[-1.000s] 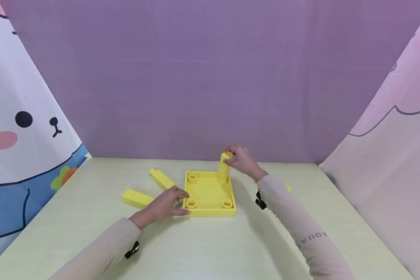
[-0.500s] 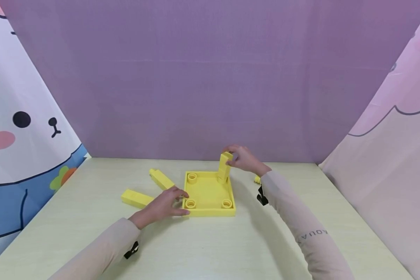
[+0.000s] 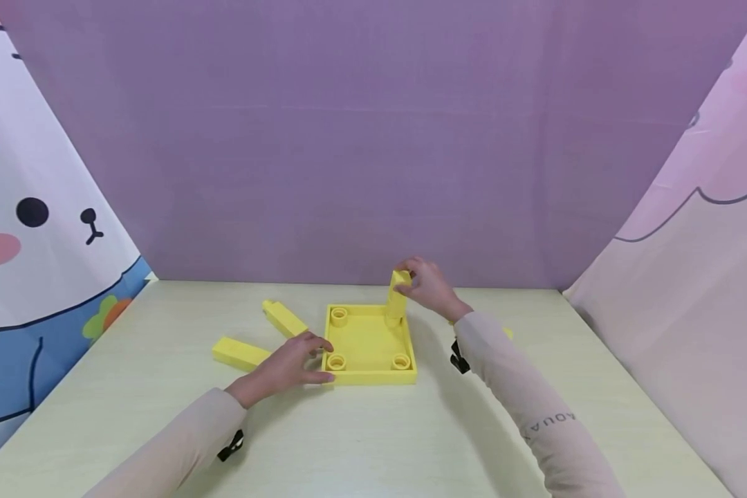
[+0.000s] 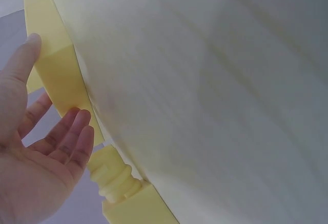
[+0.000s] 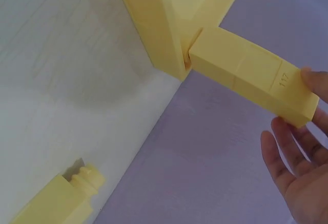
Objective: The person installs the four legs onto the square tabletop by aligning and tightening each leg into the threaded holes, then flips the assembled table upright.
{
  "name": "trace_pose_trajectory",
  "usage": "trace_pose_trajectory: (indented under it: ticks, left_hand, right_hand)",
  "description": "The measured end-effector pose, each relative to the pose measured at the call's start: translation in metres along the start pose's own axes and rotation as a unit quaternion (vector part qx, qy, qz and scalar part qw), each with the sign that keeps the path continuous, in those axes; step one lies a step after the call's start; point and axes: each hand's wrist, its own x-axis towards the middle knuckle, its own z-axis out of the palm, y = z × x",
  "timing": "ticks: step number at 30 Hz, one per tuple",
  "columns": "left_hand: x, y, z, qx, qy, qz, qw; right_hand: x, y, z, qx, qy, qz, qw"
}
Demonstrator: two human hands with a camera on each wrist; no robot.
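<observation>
A yellow square panel (image 3: 369,346), perhaps a toy tabletop lying underside up, sits on the table (image 3: 373,443), its rim raised and a round socket in each corner. At its 1-to-2 o'clock corner a square leg (image 3: 396,299) stands over the socket, leaning slightly; the right hand (image 3: 431,285) pinches the leg's upper end between thumb and fingertips, beside the moulded number 117. The left hand (image 3: 289,361) grips the panel's 8 o'clock corner, thumb against the near wall and index finger at the left wall. Bare sockets show at 10 to 11 o'clock (image 3: 339,317), at 8 (image 3: 336,362) and at 4 (image 3: 401,362). Two loose legs lie off the left side, one towards 10 o'clock (image 3: 284,318), the other at 9 (image 3: 239,353); a third (image 5: 54,203), threaded end showing, lies off to 3 o'clock, mostly behind the right sleeve (image 3: 523,387). The step in hand looks like screwing in the first leg; whether its thread has caught cannot be told. The next move probably calls for straightening and twisting it while the left hand keeps the panel from turning.
</observation>
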Motion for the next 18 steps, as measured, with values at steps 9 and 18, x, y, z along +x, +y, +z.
trace_pose_trajectory:
  ticks: [9,18]
  left_hand:
    - [0.0000,-0.0010,0.0007,-0.001,0.000,0.001,1.0000]
    - [-0.0005,0.0001,0.0002,0.001,0.003,0.007,1.0000]
  right_hand:
    - [-0.0012,-0.0062,0.0037,-0.010,0.014,0.025,1.000]
    - [0.0028,0.0014,-0.0039,0.015,-0.021,-0.027,0.999]
